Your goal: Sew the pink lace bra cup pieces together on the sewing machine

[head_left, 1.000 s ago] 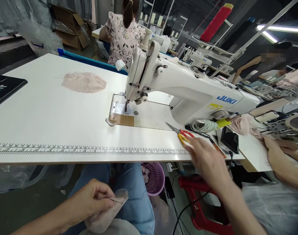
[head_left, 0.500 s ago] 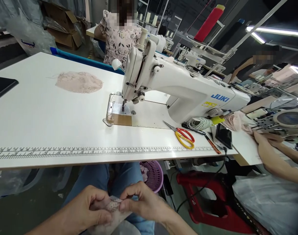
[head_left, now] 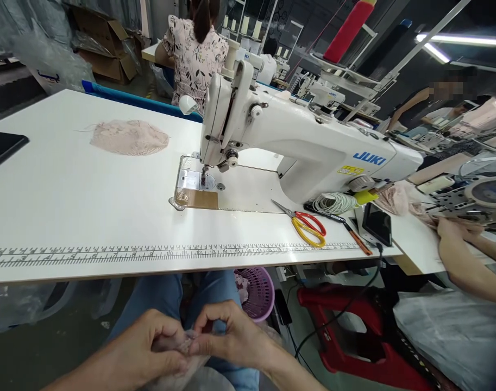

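Over my lap, below the table's front edge, both hands pinch a thin, pale pink piece of fabric (head_left: 178,374). My left hand (head_left: 160,347) is closed on it with thumb and bent fingers. Close beside, my right hand (head_left: 231,336) grips the fabric's upper edge between thumb and index finger. The fingers hide much of the cloth. On the table behind them stands a white sewing machine (head_left: 308,141). To the left of its needle lies another flat pink fabric piece (head_left: 129,137) with loose threads.
Scissors (head_left: 305,224), a coil of white cord (head_left: 334,203) and a phone (head_left: 377,224) lie on the right. A printed ruler (head_left: 150,252) runs along the table's front. Beneath is a purple basket (head_left: 268,296). A co-worker's arm (head_left: 468,255) is at right; another person (head_left: 196,60) sits ahead.
My right hand has shifted slightly left, nearer my left hand, and the fabric between them looks more bunched. The camera view has moved a little.
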{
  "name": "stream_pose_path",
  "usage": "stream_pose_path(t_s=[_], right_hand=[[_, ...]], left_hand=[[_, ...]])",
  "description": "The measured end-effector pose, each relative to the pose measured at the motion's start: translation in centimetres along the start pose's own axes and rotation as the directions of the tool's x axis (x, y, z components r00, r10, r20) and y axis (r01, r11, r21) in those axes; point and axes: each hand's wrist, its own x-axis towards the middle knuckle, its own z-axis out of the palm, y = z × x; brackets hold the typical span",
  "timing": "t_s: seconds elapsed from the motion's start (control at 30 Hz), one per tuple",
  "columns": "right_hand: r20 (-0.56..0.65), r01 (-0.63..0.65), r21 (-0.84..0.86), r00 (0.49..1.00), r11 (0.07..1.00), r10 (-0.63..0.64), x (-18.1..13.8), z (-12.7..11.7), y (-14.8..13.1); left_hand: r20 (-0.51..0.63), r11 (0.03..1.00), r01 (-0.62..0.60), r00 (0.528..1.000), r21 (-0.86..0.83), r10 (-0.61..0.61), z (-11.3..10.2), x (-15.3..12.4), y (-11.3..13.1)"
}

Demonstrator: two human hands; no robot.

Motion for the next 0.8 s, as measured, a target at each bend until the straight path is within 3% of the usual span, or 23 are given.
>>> stream_pose_path(t_s=[0.17, 0.3, 0.4, 0.6, 0.8], right_hand=[[0.003, -0.03, 0.087, 1.0, 0.996, 0.03, 0.3, -0.6, 0.1], [0.102, -0.054, 0.064, 0.994, 0.997, 0.047, 0.8, -0.7, -0.7], [0.145, -0.002, -0.01, 0.989, 1.0, 0.003, 1.5, -0.2, -2.4], [0.209, 0.036, -0.099, 0.978, 0.994, -0.015, 3.3, 1.5, -6.8], [0.115, 0.009, -0.224, 0.993, 0.974, 0.017, 5.1, 3.1, -7.6]], left_hand=[[0.037, 0.995, -0.06, 0.998, 0.082, 0.057, -1.0, -0.2, -0.2], [-0.004, 0.997, -0.011, 1.0, 0.08, 0.012, -2.2, -1.4, 0.7], [-0.039, 0.995, -0.018, 0.999, 0.1, 0.022, -3.3, -2.8, 2.1], [0.043, 0.987, -0.162, 0.986, 0.014, 0.161, -5.9, -5.6, 3.4], [-0.204, 0.986, -0.114, 0.969, 0.125, 0.138, -6.5, -6.7, 2.1]])
